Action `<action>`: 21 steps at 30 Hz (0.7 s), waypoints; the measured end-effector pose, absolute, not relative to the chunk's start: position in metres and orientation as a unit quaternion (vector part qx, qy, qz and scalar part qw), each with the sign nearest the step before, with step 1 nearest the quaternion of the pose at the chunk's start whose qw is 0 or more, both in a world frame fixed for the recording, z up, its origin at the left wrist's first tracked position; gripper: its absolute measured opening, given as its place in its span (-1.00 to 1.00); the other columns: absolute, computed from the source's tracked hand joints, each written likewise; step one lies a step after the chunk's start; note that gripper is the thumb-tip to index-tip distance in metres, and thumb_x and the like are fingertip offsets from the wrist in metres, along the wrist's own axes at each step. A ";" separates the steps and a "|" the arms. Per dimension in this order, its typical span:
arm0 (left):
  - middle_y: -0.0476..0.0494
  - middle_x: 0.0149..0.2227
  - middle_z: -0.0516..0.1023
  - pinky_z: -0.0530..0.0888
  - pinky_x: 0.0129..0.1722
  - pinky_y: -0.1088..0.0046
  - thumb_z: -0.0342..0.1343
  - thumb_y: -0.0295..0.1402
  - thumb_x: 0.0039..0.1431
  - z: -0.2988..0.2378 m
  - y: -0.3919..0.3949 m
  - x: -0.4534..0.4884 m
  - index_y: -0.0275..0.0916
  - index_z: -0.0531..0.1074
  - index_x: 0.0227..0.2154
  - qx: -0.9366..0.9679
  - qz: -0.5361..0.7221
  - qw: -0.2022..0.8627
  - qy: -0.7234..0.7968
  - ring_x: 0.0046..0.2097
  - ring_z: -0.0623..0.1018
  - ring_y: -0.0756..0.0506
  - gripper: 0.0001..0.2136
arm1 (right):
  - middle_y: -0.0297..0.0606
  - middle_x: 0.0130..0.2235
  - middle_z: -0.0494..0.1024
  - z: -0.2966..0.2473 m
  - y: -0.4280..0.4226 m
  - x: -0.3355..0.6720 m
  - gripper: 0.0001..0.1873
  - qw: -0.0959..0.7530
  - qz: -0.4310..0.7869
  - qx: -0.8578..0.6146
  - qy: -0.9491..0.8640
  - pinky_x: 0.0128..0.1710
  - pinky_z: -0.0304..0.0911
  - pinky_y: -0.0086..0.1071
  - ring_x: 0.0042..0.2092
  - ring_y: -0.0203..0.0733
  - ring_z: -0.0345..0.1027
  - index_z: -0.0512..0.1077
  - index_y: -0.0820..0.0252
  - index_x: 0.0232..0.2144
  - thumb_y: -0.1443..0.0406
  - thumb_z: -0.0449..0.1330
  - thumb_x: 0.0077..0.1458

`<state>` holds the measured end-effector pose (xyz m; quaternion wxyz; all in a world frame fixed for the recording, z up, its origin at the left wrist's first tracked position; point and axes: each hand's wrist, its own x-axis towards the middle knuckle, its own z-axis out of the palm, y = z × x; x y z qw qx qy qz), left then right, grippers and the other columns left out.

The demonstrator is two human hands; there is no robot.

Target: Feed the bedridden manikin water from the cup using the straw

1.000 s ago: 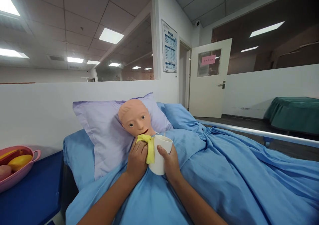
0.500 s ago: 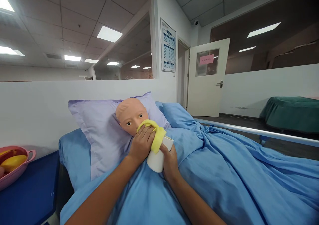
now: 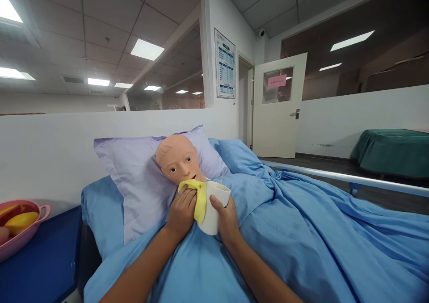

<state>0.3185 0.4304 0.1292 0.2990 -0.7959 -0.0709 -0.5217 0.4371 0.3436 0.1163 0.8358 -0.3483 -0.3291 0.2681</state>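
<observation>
A training manikin's head (image 3: 178,159) rests on a lilac pillow (image 3: 140,178) in a bed under a blue sheet (image 3: 301,236). My left hand (image 3: 181,211) is closed on a yellow cloth (image 3: 197,195), held just under the manikin's mouth and chin. My right hand (image 3: 225,216) grips a white cup (image 3: 214,207) right beside the cloth, upright, at the manikin's chest.
A pink basket of fruit (image 3: 18,225) sits on a blue bedside table (image 3: 40,263) at the left. A metal bed rail (image 3: 351,178) runs along the right. Behind are a white partition, an open door (image 3: 277,106) and a green-covered bed (image 3: 392,151).
My left hand with the yellow cloth went up over the manikin's mouth, then came back down to below the chin. The cup's rim is uncovered again.
</observation>
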 end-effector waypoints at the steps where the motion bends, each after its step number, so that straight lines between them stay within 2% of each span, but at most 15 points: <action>1: -0.23 -0.18 0.65 0.55 0.12 0.17 -0.04 -0.52 0.33 0.129 0.430 0.317 -0.34 0.46 -0.09 -0.798 -0.524 0.289 -0.070 -0.06 0.63 -0.14 -0.80 | -0.19 -0.15 0.65 0.117 0.344 0.437 -0.39 0.834 0.269 -0.353 -0.327 -0.23 0.45 -0.25 -0.20 -0.04 0.53 0.45 0.17 -0.04 0.03 0.45 -0.10; 6: -0.25 -0.10 0.64 0.53 0.15 0.13 -0.02 -0.50 0.34 0.142 0.420 0.305 -0.31 0.42 -0.03 -0.821 -0.520 0.232 -0.048 0.03 0.60 -0.14 -0.79 | -0.18 -0.16 0.66 0.117 0.344 0.438 -0.36 0.832 0.264 -0.362 -0.326 -0.22 0.45 -0.20 -0.19 0.00 0.53 0.46 0.18 -0.04 0.03 0.46 -0.14; 13: -0.33 0.06 0.59 0.40 0.28 0.02 0.08 -0.59 0.27 0.179 0.419 0.307 -0.35 0.39 -0.01 -0.801 -0.519 0.297 0.030 0.27 0.42 -0.21 -0.75 | -0.23 -0.17 0.66 0.120 0.344 0.440 -0.44 0.832 0.221 -0.382 -0.337 -0.17 0.44 -0.20 -0.17 -0.01 0.51 0.49 0.14 -0.10 0.10 0.45 -0.18; 18: -0.26 0.02 0.62 0.43 0.25 0.13 0.04 -0.55 0.31 0.178 0.433 0.327 -0.35 0.45 -0.04 -0.797 -0.491 0.352 -0.020 0.12 0.56 -0.16 -0.79 | -0.25 -0.22 0.63 0.118 0.345 0.439 -0.45 0.833 0.245 -0.366 -0.335 -0.28 0.42 -0.25 -0.28 -0.09 0.47 0.46 0.16 -0.10 0.07 0.44 -0.14; 21: -0.24 -0.05 0.65 0.44 0.24 0.18 0.02 -0.55 0.31 0.168 0.435 0.329 -0.39 0.46 -0.04 -0.800 -0.489 0.346 -0.036 0.02 0.61 -0.13 -0.78 | -0.23 -0.18 0.62 0.113 0.350 0.439 -0.45 0.834 0.243 -0.358 -0.343 -0.21 0.42 -0.24 -0.21 -0.09 0.48 0.45 0.17 -0.08 0.08 0.44 -0.09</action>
